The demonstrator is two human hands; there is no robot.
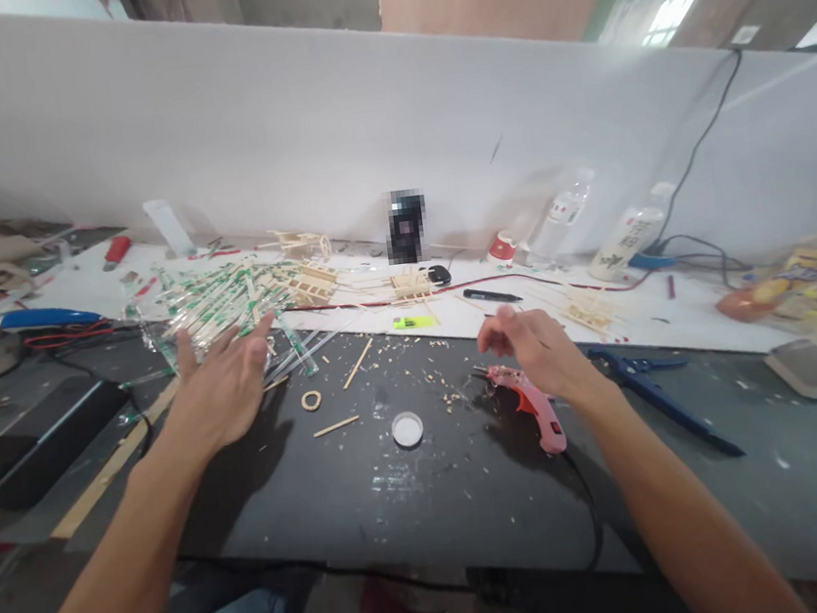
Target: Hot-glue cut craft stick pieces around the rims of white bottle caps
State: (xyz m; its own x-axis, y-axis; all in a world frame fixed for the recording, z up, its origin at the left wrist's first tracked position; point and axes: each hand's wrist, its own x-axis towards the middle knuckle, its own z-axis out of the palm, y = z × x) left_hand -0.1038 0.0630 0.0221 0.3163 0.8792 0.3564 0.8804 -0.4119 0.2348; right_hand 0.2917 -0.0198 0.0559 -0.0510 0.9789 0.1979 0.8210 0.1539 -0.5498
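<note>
My left hand (229, 381) reaches with fingers spread to the near edge of a pile of thin wooden sticks in clear, green-printed wrappers (220, 303). Whether the fingertips press on the pile, I cannot tell. My right hand (536, 351) hovers with its fingers loosely curled, and nothing shows in it. Just below it a pink hot glue gun (539, 415) with a red trigger lies on the dark table. Between my hands are a small wooden ring (311, 399), short wooden sticks (337, 426) and a round white cap (408, 430).
Small wooden assemblies (410, 285) stand along a white board, with a yellow-green lighter (413, 323) and a black pen (492, 295). Blue-handled cutters (666, 400) lie right. Bottles (629, 237) stand near the white partition (284, 124). A black box-like object (40, 442) is at left.
</note>
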